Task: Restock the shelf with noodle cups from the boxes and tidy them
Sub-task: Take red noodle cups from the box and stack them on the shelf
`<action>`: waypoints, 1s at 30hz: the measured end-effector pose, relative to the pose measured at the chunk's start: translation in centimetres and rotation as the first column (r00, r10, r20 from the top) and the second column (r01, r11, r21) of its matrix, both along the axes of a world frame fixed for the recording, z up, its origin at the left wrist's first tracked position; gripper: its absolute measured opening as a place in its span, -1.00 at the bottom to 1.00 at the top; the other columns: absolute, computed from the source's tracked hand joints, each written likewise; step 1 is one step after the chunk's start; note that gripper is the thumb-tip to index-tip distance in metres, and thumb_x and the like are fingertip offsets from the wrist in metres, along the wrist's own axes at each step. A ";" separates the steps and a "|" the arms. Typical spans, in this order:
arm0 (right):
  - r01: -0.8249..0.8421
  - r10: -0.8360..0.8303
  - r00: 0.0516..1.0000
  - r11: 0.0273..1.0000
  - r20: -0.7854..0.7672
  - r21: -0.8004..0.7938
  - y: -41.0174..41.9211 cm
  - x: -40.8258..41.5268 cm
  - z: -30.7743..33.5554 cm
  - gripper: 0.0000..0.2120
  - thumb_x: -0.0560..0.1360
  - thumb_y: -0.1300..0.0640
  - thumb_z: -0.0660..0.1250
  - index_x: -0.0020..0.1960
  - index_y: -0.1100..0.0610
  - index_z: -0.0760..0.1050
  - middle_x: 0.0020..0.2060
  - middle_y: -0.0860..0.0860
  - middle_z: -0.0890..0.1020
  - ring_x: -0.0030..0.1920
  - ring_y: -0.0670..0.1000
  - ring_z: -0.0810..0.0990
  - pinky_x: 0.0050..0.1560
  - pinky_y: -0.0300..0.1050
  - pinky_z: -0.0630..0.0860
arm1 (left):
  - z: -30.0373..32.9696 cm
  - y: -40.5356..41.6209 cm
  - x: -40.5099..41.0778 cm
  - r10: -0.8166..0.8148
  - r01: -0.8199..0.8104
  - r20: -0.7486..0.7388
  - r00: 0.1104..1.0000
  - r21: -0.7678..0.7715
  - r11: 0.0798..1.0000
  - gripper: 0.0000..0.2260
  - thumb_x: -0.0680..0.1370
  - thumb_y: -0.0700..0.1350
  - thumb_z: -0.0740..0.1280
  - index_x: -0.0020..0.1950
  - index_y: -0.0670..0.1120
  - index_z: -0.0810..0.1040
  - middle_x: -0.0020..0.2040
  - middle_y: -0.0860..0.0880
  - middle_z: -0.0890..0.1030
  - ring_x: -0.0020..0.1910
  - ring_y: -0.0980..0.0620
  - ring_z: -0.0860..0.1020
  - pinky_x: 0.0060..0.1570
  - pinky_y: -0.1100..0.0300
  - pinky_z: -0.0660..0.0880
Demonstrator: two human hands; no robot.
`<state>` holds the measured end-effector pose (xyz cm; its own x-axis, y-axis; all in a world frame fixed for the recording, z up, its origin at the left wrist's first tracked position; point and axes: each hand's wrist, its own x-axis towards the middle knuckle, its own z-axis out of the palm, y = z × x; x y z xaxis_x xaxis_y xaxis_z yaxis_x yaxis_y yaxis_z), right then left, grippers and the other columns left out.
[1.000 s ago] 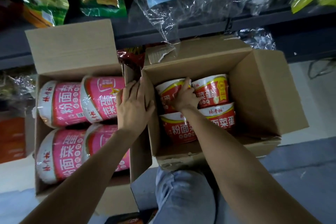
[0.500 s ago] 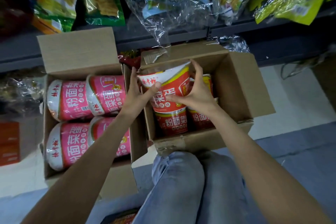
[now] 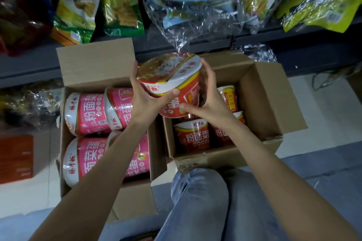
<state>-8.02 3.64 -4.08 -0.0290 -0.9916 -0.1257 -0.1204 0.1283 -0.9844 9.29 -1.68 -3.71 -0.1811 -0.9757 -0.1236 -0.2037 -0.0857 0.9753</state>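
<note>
Head view: the left hand and the right hand are both wrapped round one red noodle cup, the left with fingers up the cup's far-left side and its thumb on the rim band, the right cupping the other flank with its thumb low on the wall. The cup is held clear above the gap between the two cartons, lid tipped toward the camera, just below the dark shelf edge. Its lid is white-rimmed with a food picture, its wall red with a yellow band, and it appears to be film-wrapped (the glare makes that hard to confirm). Under it, the right box is partly emptied: a few red cups lie on their sides at its near end, the far half showing bare cardboard. The left box holds four pink cups, apparently untouched. Snack bags hang above. By my judgement the restocking is partway through, with at least one whole box and the tidying left.
</note>
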 end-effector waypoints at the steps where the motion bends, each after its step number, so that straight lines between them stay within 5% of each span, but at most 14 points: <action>1: 0.021 -0.021 1.000 1.000 -0.006 -0.022 -0.1 0.0 0.5 0.02 0.36 0.12 0.52 0.52 -0.13 -0.14 0.47 -0.08 0.19 0.39 -0.24 0.29 0.26 -0.27 0.42 | 0.6 -0.2 -0.5 0.002 -0.002 -0.015 1.000 -0.008 1.000 0.09 0.21 0.12 0.58 0.51 0.05 -0.08 0.34 0.10 0.36 0.27 0.28 0.42 0.17 0.40 0.42; 7: 0.176 -0.193 0.980 0.950 -0.044 -0.259 -1.9 -3.4 8.5 0.06 0.30 0.11 0.55 0.50 -0.15 -0.13 0.38 -0.36 0.21 0.35 -0.34 0.30 0.25 -0.37 0.37 | 8.9 -2.9 -5.4 -0.056 0.030 -0.123 0.991 -0.203 0.979 0.19 0.14 0.22 0.58 0.54 0.02 -0.12 0.38 0.11 0.34 0.34 0.19 0.39 0.35 0.02 0.36; 11: 0.222 -0.290 0.954 0.858 -0.080 -0.463 -2.7 -6.2 15.3 0.04 0.27 0.08 0.58 0.47 -0.20 -0.08 0.43 -0.28 0.21 0.40 -0.28 0.27 0.22 -0.42 0.35 | 15.7 -3.4 -8.3 -0.115 0.046 -0.160 0.980 -0.381 0.923 0.14 0.18 0.09 0.58 0.52 0.13 -0.14 0.35 0.31 0.28 0.32 0.28 0.37 0.29 0.29 0.35; 16: 0.261 -0.380 0.923 0.720 -0.052 -0.643 -5.3 -9.5 21.4 0.03 0.30 0.07 0.57 0.50 -0.13 -0.08 0.47 -0.06 0.23 0.45 -0.09 0.27 0.39 -0.09 0.34 | 23.8 -6.6 -12.0 -0.224 0.138 -0.101 0.969 -0.532 0.835 0.23 0.19 0.13 0.59 0.51 0.13 -0.29 0.43 0.20 0.26 0.34 0.34 0.32 0.25 0.46 0.29; 20: 0.332 -0.495 0.868 0.643 -0.044 -0.690 -9.6 -12.1 24.0 0.05 0.29 0.03 0.59 0.53 -0.07 -0.06 0.47 -0.07 0.24 0.44 -0.14 0.26 0.40 -0.06 0.32 | 27.0 -11.5 -15.1 -0.219 0.193 0.021 0.976 -0.553 0.810 0.17 0.23 0.18 0.54 0.55 0.02 -0.23 0.42 0.18 0.31 0.28 0.35 0.30 0.14 0.49 0.24; 26: 0.410 -0.617 0.782 0.616 -0.088 -0.672 -14.9 -16.3 24.7 0.06 0.28 -0.06 0.58 0.52 -0.08 -0.06 0.40 -0.17 0.31 0.35 -0.21 0.35 0.25 -0.29 0.35 | 27.1 -16.5 -21.0 -0.091 0.173 0.169 0.981 -0.567 0.806 -0.15 0.35 0.23 0.45 0.51 -0.02 0.16 0.33 0.02 0.49 0.30 0.04 0.45 0.20 0.19 0.41; 30: 0.464 -0.663 0.744 0.600 -0.082 -0.652 -16.3 -16.8 24.0 0.04 0.29 -0.10 0.56 0.51 -0.11 -0.07 0.40 -0.05 0.36 0.31 -0.11 0.42 0.15 -0.34 0.37 | 26.9 -17.4 -22.8 -0.023 0.097 0.136 0.991 -0.570 0.816 -0.12 0.37 0.23 0.44 0.54 -0.03 0.10 0.40 -0.02 0.41 0.36 -0.01 0.38 0.30 0.10 0.36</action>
